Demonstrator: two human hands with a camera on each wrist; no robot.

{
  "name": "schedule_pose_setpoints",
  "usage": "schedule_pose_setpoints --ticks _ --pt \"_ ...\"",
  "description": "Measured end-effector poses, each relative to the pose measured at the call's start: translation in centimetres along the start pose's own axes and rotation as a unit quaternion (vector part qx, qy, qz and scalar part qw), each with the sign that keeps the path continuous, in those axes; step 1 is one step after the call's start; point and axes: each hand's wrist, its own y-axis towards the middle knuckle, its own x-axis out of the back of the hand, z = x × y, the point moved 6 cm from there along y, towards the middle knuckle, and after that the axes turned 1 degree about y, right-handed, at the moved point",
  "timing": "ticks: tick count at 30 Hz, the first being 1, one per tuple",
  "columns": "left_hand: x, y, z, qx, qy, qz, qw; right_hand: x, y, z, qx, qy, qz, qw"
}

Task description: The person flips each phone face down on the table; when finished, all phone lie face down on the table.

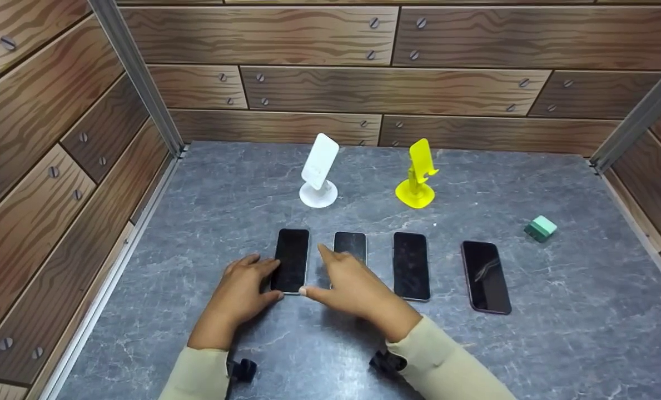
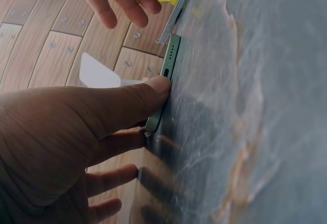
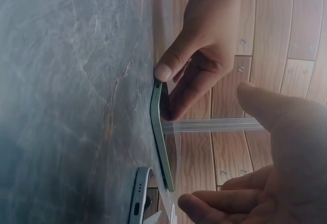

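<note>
Four upright rows aside, the leftmost black-screened phone (image 1: 292, 258) lies flat on the table, its greenish edge visible in both wrist views. My left hand (image 1: 241, 289) holds this phone by its lower left corner, thumb at the bottom edge and fingers at the left side. Fingers spread, my right hand (image 1: 355, 283) hovers just right of it, holding nothing. Under that hand lies a second phone (image 1: 351, 241), its lower part hidden. A third phone (image 1: 411, 266) lies farther right, screen up.
Another phone (image 1: 486, 278) lies slightly tilted at the right. Behind the row stand a white phone stand (image 1: 320, 161) and a yellow phone stand (image 1: 416, 191). A small green block (image 1: 540, 228) sits at the far right. Wood-patterned panels (image 1: 319, 36) border the grey table (image 1: 224, 189).
</note>
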Motion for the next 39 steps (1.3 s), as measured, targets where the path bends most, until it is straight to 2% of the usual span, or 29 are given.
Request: schedule_pose_setpoints --ticks 11,21,26,35,39 --pt "0.0 -0.1 0.2 0.006 0.001 -0.004 1.0 -1.0 1.4 1.0 0.004 0.004 -0.013 1.0" --pt "0.1 -0.1 0.3 -0.006 -0.004 -0.016 0.9999 -2.0 2.0 1.1 -0.009 0.015 -0.024 1.0" --pt "0.2 -0.1 0.3 -0.014 -0.004 -0.016 0.9998 -2.2 2.2 1.2 -0.015 0.036 -0.016 0.999" --pt "0.1 -0.1 0.3 -0.014 -0.008 -0.012 0.9998 -2.9 2.5 1.3 0.0 0.053 -0.004 0.999" --pt "0.1 -0.1 0.4 -0.013 -0.014 -0.011 0.9997 -3.1 2.5 1.2 -0.014 0.086 -0.009 0.996"
